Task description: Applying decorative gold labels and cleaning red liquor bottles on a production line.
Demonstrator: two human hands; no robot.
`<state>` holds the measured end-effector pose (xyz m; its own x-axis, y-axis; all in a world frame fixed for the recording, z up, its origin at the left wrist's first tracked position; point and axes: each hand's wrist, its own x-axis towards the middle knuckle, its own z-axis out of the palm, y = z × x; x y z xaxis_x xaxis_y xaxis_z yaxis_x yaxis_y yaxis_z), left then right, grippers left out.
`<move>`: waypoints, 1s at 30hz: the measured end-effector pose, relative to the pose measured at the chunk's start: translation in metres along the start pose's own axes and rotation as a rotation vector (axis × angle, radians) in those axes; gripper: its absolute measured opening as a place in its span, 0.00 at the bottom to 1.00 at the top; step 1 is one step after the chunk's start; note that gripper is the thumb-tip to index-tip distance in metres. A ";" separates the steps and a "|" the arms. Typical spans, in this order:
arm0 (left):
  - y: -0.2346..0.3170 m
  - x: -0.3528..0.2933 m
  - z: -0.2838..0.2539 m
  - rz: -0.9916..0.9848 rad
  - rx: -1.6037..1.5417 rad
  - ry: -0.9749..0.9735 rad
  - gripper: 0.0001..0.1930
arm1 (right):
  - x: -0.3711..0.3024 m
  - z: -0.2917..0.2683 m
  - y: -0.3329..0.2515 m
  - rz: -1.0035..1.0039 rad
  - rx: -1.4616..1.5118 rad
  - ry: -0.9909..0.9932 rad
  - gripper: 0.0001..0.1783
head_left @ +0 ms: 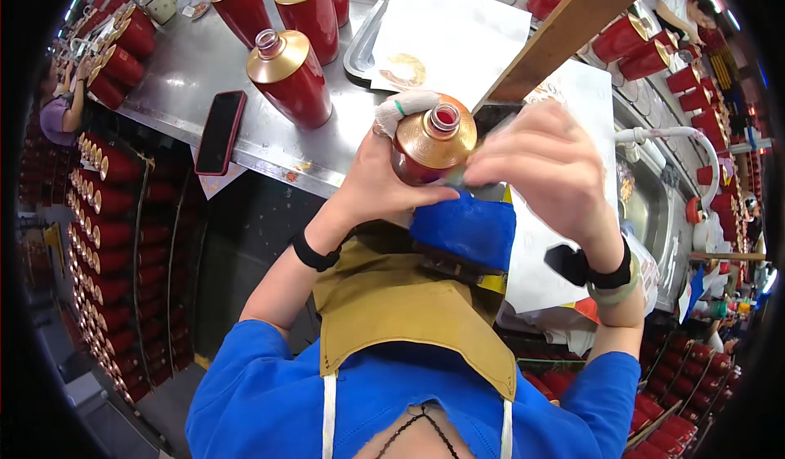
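With the fingers of our left hand, we grasp a glossy red bottle with a gold shoulder, just beyond a blue-covered block near us. Our blurred right hand curls beside the bottle's right side; we cannot tell whether its fingers pinch anything. Left on the silver metal tabletop, a red-edged black phone lies near similar bottles.
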<state>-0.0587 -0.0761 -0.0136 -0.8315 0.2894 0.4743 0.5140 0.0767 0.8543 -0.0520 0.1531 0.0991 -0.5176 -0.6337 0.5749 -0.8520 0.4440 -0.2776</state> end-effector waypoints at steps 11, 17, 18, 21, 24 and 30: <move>-0.008 -0.001 0.010 -0.149 -0.029 0.041 0.50 | -0.003 0.010 -0.005 0.043 -0.127 0.045 0.13; -0.005 0.009 0.007 -0.258 0.028 0.157 0.44 | -0.042 0.012 -0.020 0.287 0.378 -0.111 0.12; 0.002 0.009 0.008 -0.298 0.002 0.228 0.44 | -0.050 0.008 -0.024 0.440 0.439 -0.001 0.16; 0.030 0.010 0.011 -0.193 -0.347 0.240 0.39 | -0.067 0.003 -0.036 0.732 0.556 0.289 0.27; 0.052 0.013 0.025 -0.288 -0.527 0.073 0.33 | -0.073 0.017 -0.047 0.785 0.549 0.276 0.44; 0.044 0.011 0.072 -0.853 -0.811 -0.148 0.30 | -0.099 0.064 -0.066 1.125 0.932 0.572 0.47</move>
<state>-0.0305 -0.0010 0.0138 -0.7808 0.5496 -0.2971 -0.5223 -0.3132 0.7932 0.0507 0.1457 0.0108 -0.9831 0.1518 -0.1024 0.0769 -0.1649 -0.9833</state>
